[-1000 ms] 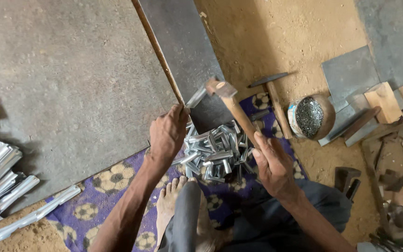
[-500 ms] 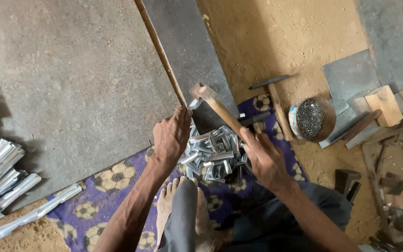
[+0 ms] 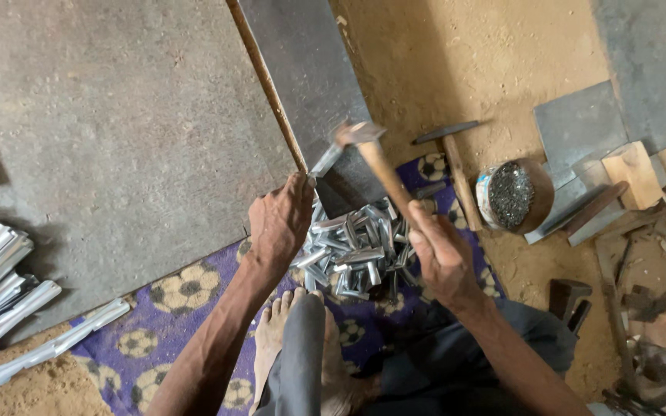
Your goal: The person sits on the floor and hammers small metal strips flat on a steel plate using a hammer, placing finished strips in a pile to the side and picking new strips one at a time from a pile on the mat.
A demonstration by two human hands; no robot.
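Two hands work: left hand (image 3: 279, 227) pinches a metal strip (image 3: 325, 160), right hand (image 3: 441, 258) grips a hammer (image 3: 371, 158).

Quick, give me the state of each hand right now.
Left hand: closed, pinching a small shiny metal strip.
Right hand: closed on the wooden-handled hammer.

Clip pile (image 3: 356, 254) fills gap between hands; bare sheet (image 3: 109, 131) leftward open.
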